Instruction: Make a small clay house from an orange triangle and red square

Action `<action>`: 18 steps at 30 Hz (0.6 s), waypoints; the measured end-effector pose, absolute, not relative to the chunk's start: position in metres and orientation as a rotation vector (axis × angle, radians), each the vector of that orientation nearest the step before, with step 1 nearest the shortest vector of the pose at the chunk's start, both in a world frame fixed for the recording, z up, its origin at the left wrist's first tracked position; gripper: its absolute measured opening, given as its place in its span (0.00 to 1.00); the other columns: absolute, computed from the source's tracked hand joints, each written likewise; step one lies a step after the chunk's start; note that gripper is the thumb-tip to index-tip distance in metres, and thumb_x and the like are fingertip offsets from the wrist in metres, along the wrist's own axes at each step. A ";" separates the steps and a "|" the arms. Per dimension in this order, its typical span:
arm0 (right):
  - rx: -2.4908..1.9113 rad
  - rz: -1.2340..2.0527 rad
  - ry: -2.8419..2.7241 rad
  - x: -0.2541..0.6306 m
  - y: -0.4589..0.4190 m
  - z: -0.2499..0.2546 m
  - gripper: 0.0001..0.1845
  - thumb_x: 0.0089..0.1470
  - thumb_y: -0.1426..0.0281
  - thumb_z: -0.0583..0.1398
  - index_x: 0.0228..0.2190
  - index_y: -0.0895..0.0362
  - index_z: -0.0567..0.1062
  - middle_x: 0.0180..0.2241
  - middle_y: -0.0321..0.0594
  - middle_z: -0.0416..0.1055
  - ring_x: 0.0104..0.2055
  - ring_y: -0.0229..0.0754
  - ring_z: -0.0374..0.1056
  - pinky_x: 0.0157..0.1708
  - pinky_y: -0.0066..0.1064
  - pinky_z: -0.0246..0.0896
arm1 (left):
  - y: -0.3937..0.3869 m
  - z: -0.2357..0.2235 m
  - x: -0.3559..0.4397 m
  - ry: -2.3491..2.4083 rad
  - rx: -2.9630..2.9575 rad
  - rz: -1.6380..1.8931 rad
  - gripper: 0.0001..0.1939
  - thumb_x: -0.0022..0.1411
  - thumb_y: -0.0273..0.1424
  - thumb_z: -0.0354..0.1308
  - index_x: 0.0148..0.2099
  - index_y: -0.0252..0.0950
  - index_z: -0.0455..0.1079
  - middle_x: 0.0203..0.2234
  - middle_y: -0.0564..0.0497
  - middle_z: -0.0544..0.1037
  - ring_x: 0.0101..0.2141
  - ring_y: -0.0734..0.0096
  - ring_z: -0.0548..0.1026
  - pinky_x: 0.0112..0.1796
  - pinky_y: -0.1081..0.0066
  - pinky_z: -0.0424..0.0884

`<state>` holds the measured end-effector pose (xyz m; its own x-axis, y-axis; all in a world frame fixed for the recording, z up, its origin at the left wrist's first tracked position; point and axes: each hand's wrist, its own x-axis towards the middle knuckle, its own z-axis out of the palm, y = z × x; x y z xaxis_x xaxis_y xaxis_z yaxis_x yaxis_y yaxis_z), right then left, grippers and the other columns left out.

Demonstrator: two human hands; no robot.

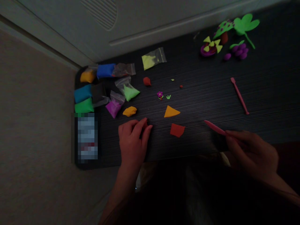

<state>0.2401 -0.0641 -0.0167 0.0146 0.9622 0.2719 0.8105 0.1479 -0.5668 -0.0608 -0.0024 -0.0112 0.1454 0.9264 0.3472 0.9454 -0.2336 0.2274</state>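
Observation:
My right hand (253, 153) grips a pink plastic clay knife (214, 127), its blade pointing left over the table. Resting on the dark table, my left hand (133, 137) has its fingers bent, with thumb and index finger apart; nothing held shows. Between the hands lie a flat orange clay triangle (172, 112) and a flat red clay piece (177, 130). An orange clay lump (129, 111) is just beyond my left hand. Farther back are a red clay lump (147, 81), a small purple clay flower (159, 94) and a tiny green clay leaf piece (168, 97).
Bags of coloured clay, such as a blue one (106, 70) and a purple one (114, 107), crowd the left end. A pink modelling tool (240, 96) lies at right. Finished clay pieces, including purple grapes (239, 51) and a green flower (245, 25), stand by the pale panel (164, 18).

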 end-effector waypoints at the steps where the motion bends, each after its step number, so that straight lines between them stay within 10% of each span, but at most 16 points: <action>1: -1.701 0.322 -1.825 0.240 -0.064 -0.017 0.10 0.48 0.72 0.60 0.36 0.53 0.73 0.25 0.33 0.69 0.23 0.31 0.64 0.21 0.23 0.58 | -0.002 -0.009 -0.059 -1.894 -2.331 -0.665 0.15 0.56 0.32 0.58 0.46 0.35 0.70 0.35 0.46 0.71 0.38 0.65 0.67 0.41 0.63 0.65; 18: -1.674 0.308 -1.825 0.238 -0.063 -0.016 0.10 0.48 0.71 0.60 0.36 0.53 0.73 0.25 0.32 0.69 0.23 0.32 0.63 0.22 0.25 0.58 | -0.002 0.007 -0.013 -1.501 -3.011 -0.418 0.15 0.60 0.28 0.51 0.51 0.37 0.66 0.45 0.51 0.73 0.43 0.65 0.65 0.46 0.60 0.60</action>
